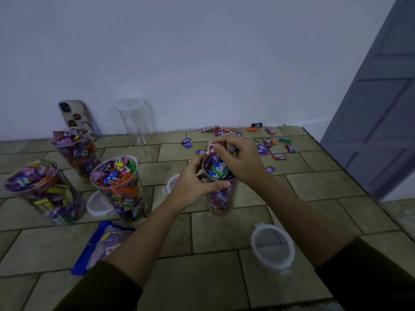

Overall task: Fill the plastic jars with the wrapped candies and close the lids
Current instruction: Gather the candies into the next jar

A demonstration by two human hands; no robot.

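Four jars held wrapped candies in the head view: three filled jars [121, 187] stood grouped at the left of the tiled surface [213, 277], and the fourth jar [221, 200] was at centre. The left hand [193, 182] gripped the fourth jar's side just below the rim. The right hand [238, 158] hovered over its mouth, fingers curled, pinching a few candies [214, 146]. Loose candies [269, 144] lay scattered behind. The nearest lid [271, 245] lay beside the right forearm. An empty jar [137, 120] stood by the wall, where a phone [75, 116] leaned.
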